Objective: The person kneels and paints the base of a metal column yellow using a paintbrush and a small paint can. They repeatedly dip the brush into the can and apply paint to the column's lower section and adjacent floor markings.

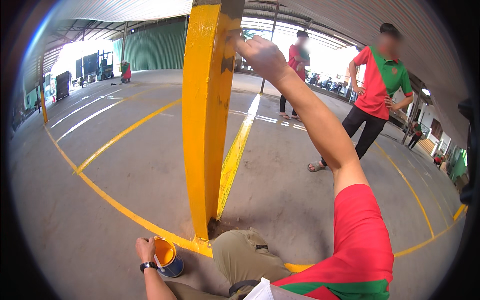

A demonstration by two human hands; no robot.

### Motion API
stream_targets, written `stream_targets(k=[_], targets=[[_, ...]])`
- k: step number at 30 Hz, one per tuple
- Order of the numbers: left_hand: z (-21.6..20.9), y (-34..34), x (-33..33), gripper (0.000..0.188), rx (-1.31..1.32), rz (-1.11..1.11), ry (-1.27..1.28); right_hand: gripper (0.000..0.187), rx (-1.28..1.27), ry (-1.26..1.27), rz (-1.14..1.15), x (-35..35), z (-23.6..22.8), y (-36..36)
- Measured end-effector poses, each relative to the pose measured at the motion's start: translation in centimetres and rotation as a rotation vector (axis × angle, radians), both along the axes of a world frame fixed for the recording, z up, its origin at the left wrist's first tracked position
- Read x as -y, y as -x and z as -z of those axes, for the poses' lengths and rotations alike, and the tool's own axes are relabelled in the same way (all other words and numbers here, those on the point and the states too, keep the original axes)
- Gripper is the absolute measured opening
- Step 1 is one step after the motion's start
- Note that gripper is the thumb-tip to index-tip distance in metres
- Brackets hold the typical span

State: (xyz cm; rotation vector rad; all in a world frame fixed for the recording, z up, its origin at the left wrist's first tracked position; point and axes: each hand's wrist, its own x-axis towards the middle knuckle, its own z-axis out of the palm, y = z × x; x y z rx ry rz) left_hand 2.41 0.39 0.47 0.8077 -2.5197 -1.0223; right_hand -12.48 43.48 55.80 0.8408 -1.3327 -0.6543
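Note:
A steel post [201, 125] stands in front of me, its broad face coated in wet-looking yellow paint. Its narrow right side is patchy, with dark grey areas near the top. My right hand [264, 59] is raised against that side, fingers closed; whatever they grip is hidden by the hand. Low on the left, my left hand [145, 249], with a dark band on the wrist, is closed on the rim or handle of a small blue bucket [172, 270]. Yellow-orange paint [164, 251] shows inside it. The bucket appears to be at floor level, beside my bent knee [245, 252].
Yellow lines [125, 212] cross the concrete floor, one passing the post's foot. A person in red and green [377, 80] stands at the right, another person [298, 57] behind. Farther left are a crouching person [126, 71] and a forklift [105, 65].

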Motion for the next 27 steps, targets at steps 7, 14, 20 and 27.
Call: stream_targets(k=[7, 14, 20, 27], targets=[[-0.1, -0.3, 0.2, 0.032, -0.008, -0.003, -0.105, 0.008, 0.256, -0.153, 0.036, 0.4, 8.4, -2.6], [-0.8, -1.1, 0.5, 0.032, 0.039, 0.021, -0.092, 0.015, 0.861, 0.142, -0.131, 1.5, 4.6, -3.8], [-0.6, -0.8, 0.4, 0.032, 0.057, 0.007, -0.101, 0.02, 0.423, 0.098, -0.243, 1.3, 0.4, -2.6], [-0.7, -0.9, 0.4, 0.032, 0.077, 0.003, -0.12, 0.02, 0.316, 0.427, -0.231, -0.4, 4.3, -0.7]])
